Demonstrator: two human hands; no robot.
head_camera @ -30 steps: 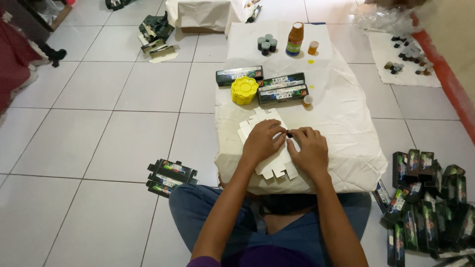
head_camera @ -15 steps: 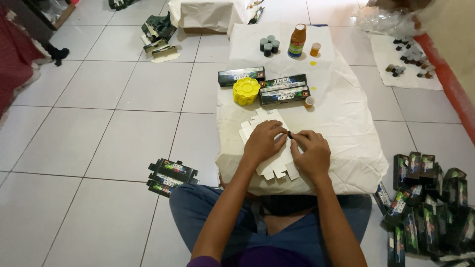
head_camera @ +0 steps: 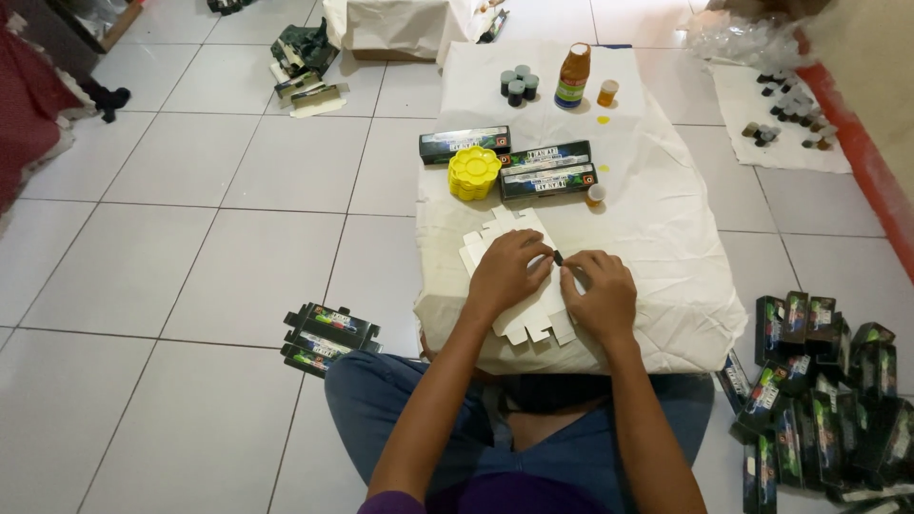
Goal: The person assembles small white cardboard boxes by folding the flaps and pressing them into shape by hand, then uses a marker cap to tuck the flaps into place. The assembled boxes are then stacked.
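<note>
A stack of flat, unfolded white carton blanks (head_camera: 502, 230) lies on a low table covered with a white cloth (head_camera: 666, 238). My left hand (head_camera: 507, 273) rests on top of the blanks with fingers curled. My right hand (head_camera: 598, 294) presses on the blanks beside it and pinches a small dark object (head_camera: 558, 257) between thumb and fingers. The two hands almost touch at that object.
Beyond the hands sit a yellow flower-shaped palette (head_camera: 473, 172), dark printed boxes (head_camera: 545, 171), small dark jars (head_camera: 518, 84), an orange-capped bottle (head_camera: 573, 76) and a small yellow cup (head_camera: 595, 194). Piles of dark boxes lie on the tiled floor at right (head_camera: 819, 381) and left (head_camera: 328, 335).
</note>
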